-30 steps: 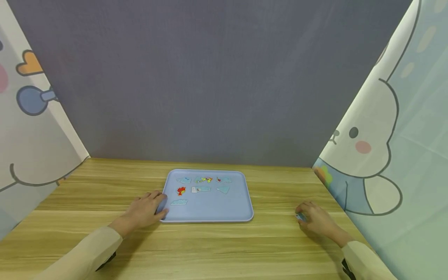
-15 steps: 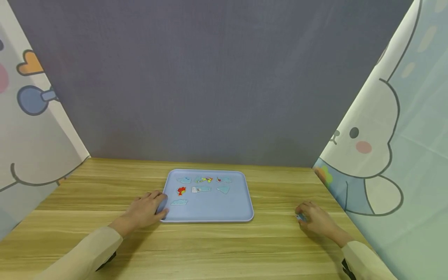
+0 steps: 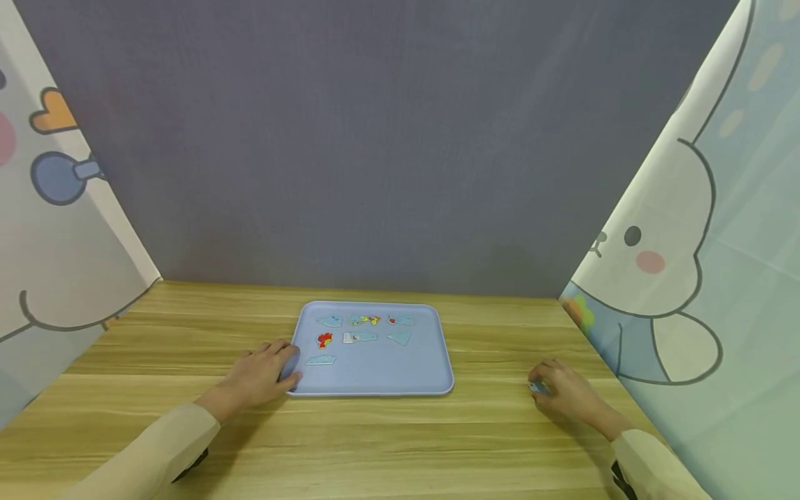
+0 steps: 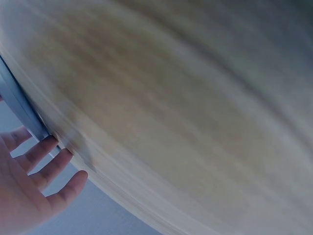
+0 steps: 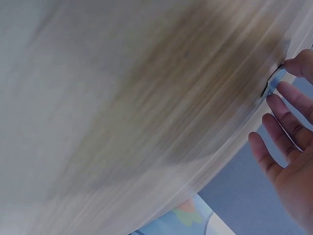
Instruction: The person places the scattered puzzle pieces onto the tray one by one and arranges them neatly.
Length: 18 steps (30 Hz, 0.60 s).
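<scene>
A shallow light-blue tray (image 3: 387,371) lies on the table with several flat, irregular puzzle pieces spread in rows on it. One piece is red (image 3: 325,340); the pale blue piece (image 3: 321,360) sits alone in the front row. My left hand (image 3: 259,375) rests on the tray's left edge, fingers loosely spread, thumb at the near left corner. In the left wrist view its fingertips touch the tray rim (image 4: 19,100). Out to the right, my right hand (image 3: 562,390) pinches a small bluish puzzle piece (image 5: 277,78) between thumb and index finger, close over the table; its other fingers are extended.
The wood-grain table (image 3: 400,451) runs back to a dark grey panel (image 3: 362,153). Cloth panels with cartoon prints close in both sides, and the right panel (image 3: 662,292) stands near my right hand.
</scene>
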Each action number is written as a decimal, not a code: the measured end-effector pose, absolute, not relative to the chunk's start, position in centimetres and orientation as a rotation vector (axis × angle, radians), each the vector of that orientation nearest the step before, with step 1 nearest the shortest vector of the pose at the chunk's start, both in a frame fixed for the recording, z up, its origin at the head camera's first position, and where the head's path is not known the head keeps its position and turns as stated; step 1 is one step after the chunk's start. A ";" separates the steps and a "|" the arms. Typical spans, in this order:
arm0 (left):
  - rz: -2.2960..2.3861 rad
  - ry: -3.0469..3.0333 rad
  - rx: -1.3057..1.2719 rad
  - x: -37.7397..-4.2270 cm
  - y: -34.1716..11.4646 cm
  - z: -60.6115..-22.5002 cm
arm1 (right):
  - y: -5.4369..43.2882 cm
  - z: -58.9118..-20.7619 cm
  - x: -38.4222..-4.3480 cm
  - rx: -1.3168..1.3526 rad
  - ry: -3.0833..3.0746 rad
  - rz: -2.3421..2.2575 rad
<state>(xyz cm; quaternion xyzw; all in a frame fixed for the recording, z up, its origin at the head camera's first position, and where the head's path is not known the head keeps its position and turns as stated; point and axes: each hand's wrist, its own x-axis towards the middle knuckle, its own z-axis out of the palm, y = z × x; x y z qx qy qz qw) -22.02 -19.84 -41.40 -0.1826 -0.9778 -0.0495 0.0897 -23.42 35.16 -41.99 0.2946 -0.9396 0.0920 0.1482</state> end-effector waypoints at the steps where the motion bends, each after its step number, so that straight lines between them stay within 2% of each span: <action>1: -0.149 -2.907 -0.543 -22.0 -19.8 -41.4 | 35.1 -42.0 -23.4 0.847 -2.696 0.263; 18: -0.155 -2.897 -0.545 -22.1 -19.8 -41.4 | 33.3 -41.1 -24.1 0.810 -2.731 0.308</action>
